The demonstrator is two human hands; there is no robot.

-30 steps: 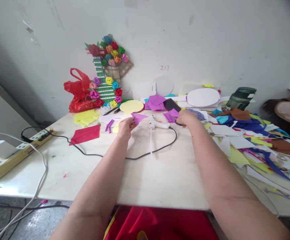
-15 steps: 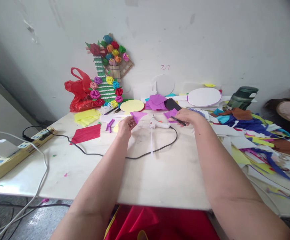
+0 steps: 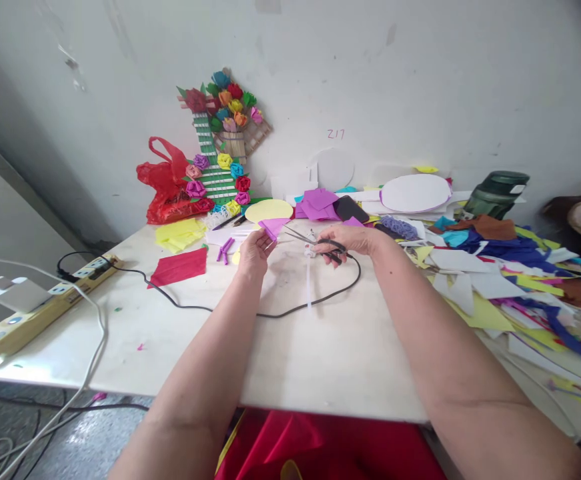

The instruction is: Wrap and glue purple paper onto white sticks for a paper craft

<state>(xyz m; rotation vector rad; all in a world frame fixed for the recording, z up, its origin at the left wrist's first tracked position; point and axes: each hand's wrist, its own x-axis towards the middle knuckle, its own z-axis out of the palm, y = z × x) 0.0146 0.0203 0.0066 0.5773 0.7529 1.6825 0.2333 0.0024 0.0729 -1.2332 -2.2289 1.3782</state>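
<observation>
My left hand [image 3: 256, 252] pinches a small purple paper piece [image 3: 274, 227] above the table. In my right hand [image 3: 340, 241] is a pair of scissors [image 3: 297, 235] with dark handles, its blades parted and pointing left toward the purple paper. A white hot glue gun [image 3: 309, 250] lies beneath the scissors, partly hidden by the right hand, with a clear glue stick [image 3: 309, 287] reaching toward me. Behind the hands rests a stack of purple paper [image 3: 317, 203]. Several small purple rolls [image 3: 225, 251] lie left of my left hand.
A black cord [image 3: 290, 311] curves across the table to a power strip [image 3: 45, 303] at left. Red paper [image 3: 177, 268] and yellow paper [image 3: 180, 233] lie near a red plastic bag [image 3: 163, 187]. Paper scraps [image 3: 490, 280] cover the right side, before a green bottle [image 3: 497, 193].
My right hand has moved left with the scissors, which now point at the purple paper with the blades apart. My left hand still holds the paper. The view has shifted slightly.
</observation>
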